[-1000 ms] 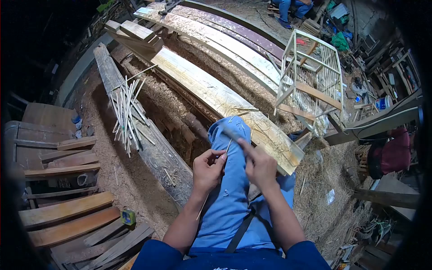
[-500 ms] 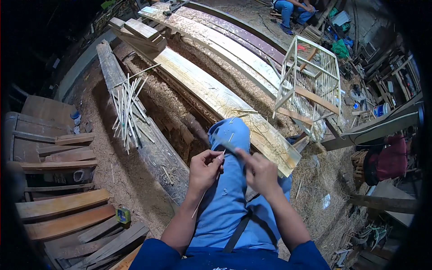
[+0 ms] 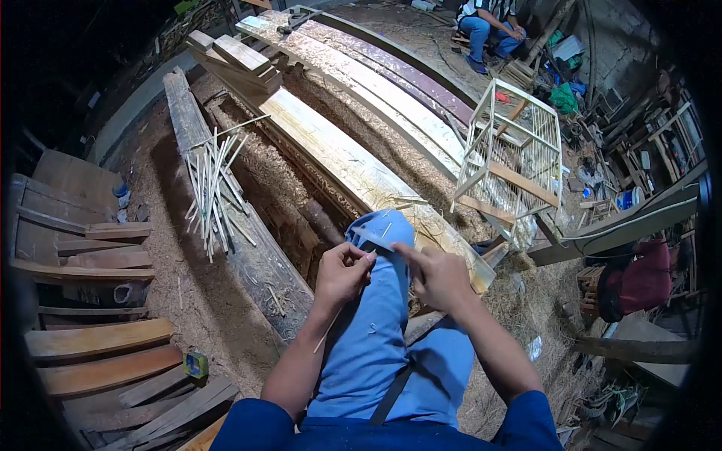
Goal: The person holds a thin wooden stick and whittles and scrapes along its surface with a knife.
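Note:
My left hand (image 3: 340, 279) pinches a thin wooden stick (image 3: 324, 334), which runs from beside my forearm up past my fingertips over my raised knee. My right hand (image 3: 442, 279) is closed with its index finger stretched along a knife; the blade (image 3: 374, 240) points left and lies across the stick, just beyond my left fingers. The knife's handle is hidden in my palm. Under the blade, a small dark patch (image 3: 367, 246) shows on the knee of my blue trousers (image 3: 366, 301).
Left of my knee, a pile of thin sticks (image 3: 213, 197) lies on a weathered beam (image 3: 265, 272). Long planks (image 3: 331, 154) stretch ahead over wood shavings. A slatted wooden cage (image 3: 519, 143) stands at right. Behind it sits another person (image 3: 489, 30). Boards (image 3: 101, 338) lie at lower left.
The head view has shifted slightly, showing more of the seated person. The knife blade, blurred before, is sharper now and lies across the stick. My right hand has moved up a little.

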